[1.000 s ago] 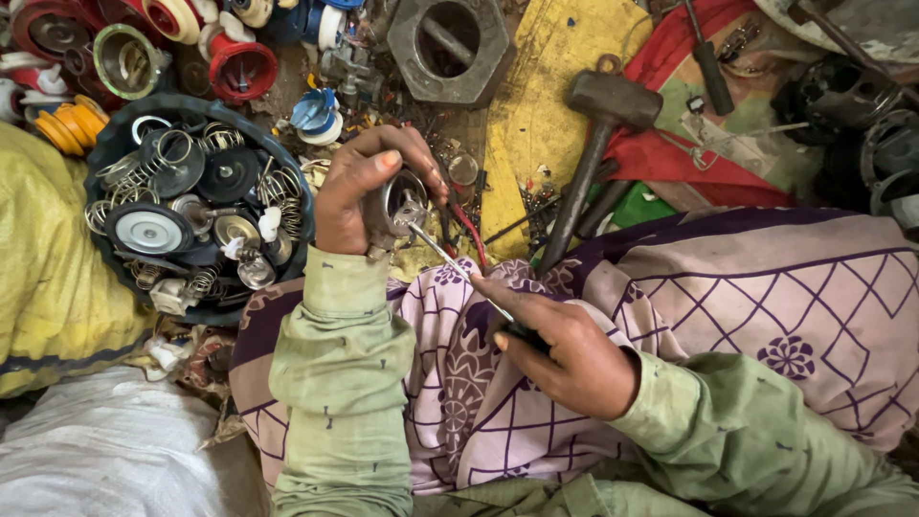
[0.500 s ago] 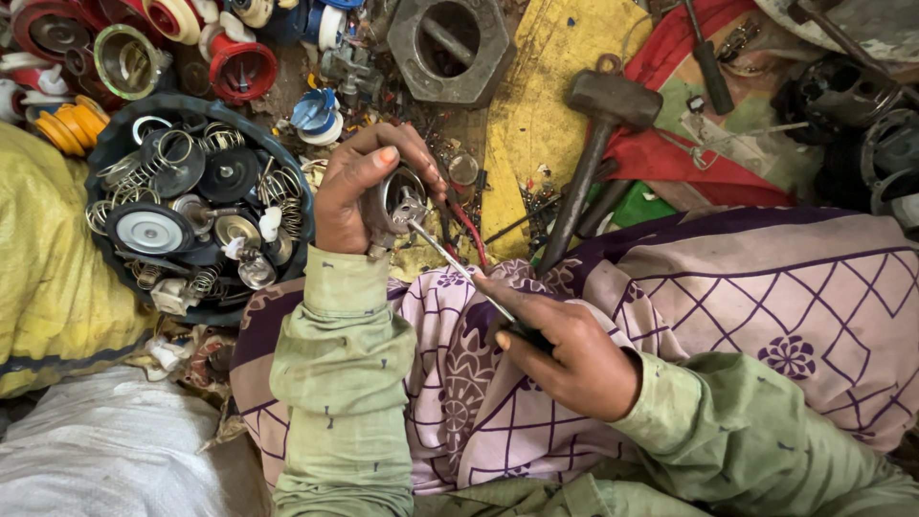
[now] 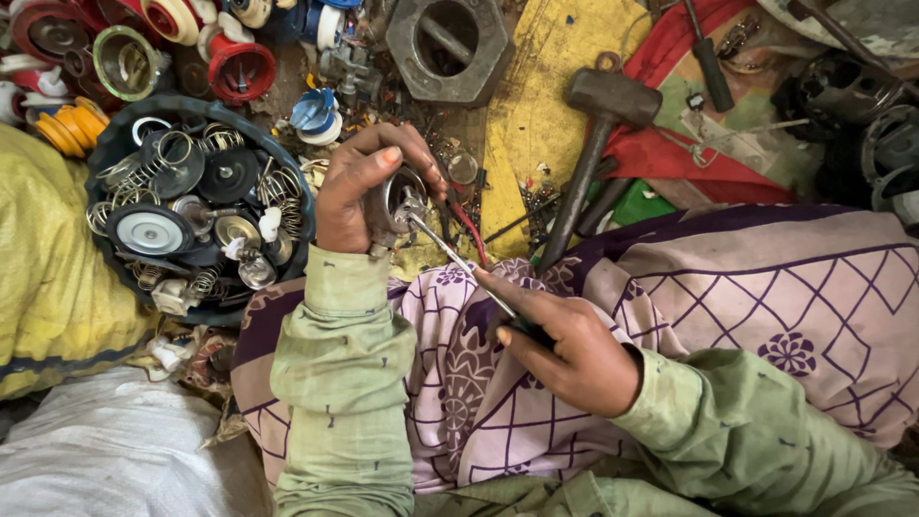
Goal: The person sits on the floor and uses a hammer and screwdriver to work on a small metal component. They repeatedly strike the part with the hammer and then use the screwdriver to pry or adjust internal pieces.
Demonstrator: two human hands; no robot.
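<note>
**Screwdriver tip meets small metal part, held over the lap**

The left hand (image 3: 369, 196) is closed round a small round metal part (image 3: 402, 196), thumb on top, fingers curled under. It's held just above the knee, over the patterned purple cloth (image 3: 766, 316).

The right hand (image 3: 574, 349) is shut in a firm grip on the dark handle of a thin screwdriver (image 3: 459, 263). The shaft's long axis runs diagonally, from lower right at the hand up-left to the part. The tip touches the part's face, or sits right at it; exact contact pt is too small to tell. A red wire (image 3: 469, 230) hangs from the part, just beside the shaft.

So the part lies up-left of the right hand, w/ the left hand already on it.

Around them:
- round dark tray (image 3: 105, 163) left of the left hand, full of springs, discs & caps
- hammer (image 3: 593, 124) lying on the floor, head up, handle slanting down toward the knee
- big grey hex nut (image 3: 450, 48) at top centre
- red & yellow plastic caps (image 3: 239, 67) top left
- yellow sack (image 3: 48, 287) at far left

No readable labels or signs of note.
</note>
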